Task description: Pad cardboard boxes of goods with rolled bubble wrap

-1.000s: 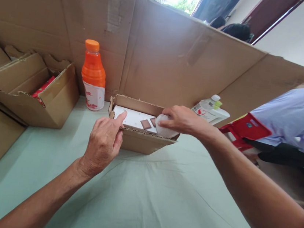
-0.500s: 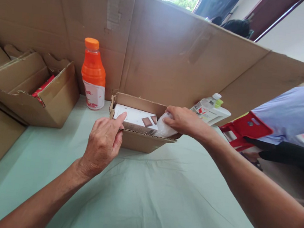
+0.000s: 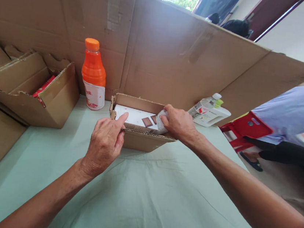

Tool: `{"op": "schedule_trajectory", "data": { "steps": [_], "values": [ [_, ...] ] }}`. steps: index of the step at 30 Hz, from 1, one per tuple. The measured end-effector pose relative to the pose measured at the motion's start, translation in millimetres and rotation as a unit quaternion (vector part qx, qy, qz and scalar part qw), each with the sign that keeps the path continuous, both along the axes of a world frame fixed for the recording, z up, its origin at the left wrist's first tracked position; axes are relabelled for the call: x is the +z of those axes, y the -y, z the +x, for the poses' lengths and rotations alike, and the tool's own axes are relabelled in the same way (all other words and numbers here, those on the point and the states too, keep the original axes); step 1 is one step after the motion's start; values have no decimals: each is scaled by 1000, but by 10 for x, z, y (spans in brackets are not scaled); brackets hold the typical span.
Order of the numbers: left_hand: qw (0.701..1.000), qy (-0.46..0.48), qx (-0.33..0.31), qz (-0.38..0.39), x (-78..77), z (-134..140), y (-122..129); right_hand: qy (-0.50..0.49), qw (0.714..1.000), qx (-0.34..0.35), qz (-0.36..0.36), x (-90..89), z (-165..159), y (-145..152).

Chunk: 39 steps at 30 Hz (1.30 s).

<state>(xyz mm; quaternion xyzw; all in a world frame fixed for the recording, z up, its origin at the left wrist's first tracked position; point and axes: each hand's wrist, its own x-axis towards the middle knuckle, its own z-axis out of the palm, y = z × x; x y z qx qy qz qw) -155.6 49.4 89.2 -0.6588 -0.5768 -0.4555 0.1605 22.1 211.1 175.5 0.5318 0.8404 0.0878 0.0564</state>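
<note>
A small open cardboard box (image 3: 144,142) sits on the green cloth in front of me. Inside it lies a white carton (image 3: 132,116) with brown squares printed on it. My left hand (image 3: 106,139) grips the box's near wall at the left end, its index finger reaching over the rim onto the carton. At the right end, my right hand (image 3: 178,123) is closed on clear bubble wrap (image 3: 162,126), which is pushed in beside the carton. The palm covers part of the wrap and the box's right end.
An orange drink bottle (image 3: 93,73) stands behind and left of the box. Larger cardboard boxes (image 3: 56,98) line the left side. A clear bottle (image 3: 201,107) and a white jug (image 3: 212,116) stand back right, before a cardboard screen (image 3: 161,56). A person (image 3: 293,109) is beyond, by a red chair (image 3: 250,124).
My right hand has moved slightly left and down, pressing the bubble wrap deeper into the box, so less of it shows. My left hand has barely shifted.
</note>
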Motion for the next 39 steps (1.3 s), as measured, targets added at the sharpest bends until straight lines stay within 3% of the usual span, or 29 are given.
{"op": "schedule_trajectory", "data": {
  "steps": [4, 8, 12, 18, 22, 25, 27, 29, 32, 35, 39],
  "values": [
    [1000, -3, -3, -3, -9, -2, 6, 31, 998, 25, -43, 101, 30, 46],
    [1000, 4, -9, -3, -8, -3, 8, 71, 997, 15, -22, 176, 25, 42],
    [1000, 10, -14, -5, -7, 0, 7, 88, 996, 21, 5, 66, -87, 7],
    [1000, 8, -22, -12, -22, 6, 28, 66, 997, 48, -14, -169, -216, -63],
    [1000, 8, -19, -12, -10, 13, 8, 47, 998, 46, -24, -89, -151, -39],
    [999, 23, 19, 17, -42, 0, -5, -75, 996, 37, 39, 51, 144, 79],
    [996, 60, 52, 28, -101, -26, 12, -227, 967, 37, 109, 50, 450, 202],
    [991, 117, 65, 23, -184, -59, 63, -354, 928, 33, 113, -91, 749, 331],
    [982, 170, 82, 26, -311, -95, 180, -439, 897, 30, -33, -505, 969, 481],
    [971, 217, 93, 41, -404, -90, 230, -460, 875, 36, -150, -913, 852, 520],
    [917, 391, 16, -84, -482, 15, 14, -495, 854, 24, -162, -1134, 596, 434]
  ]
}}
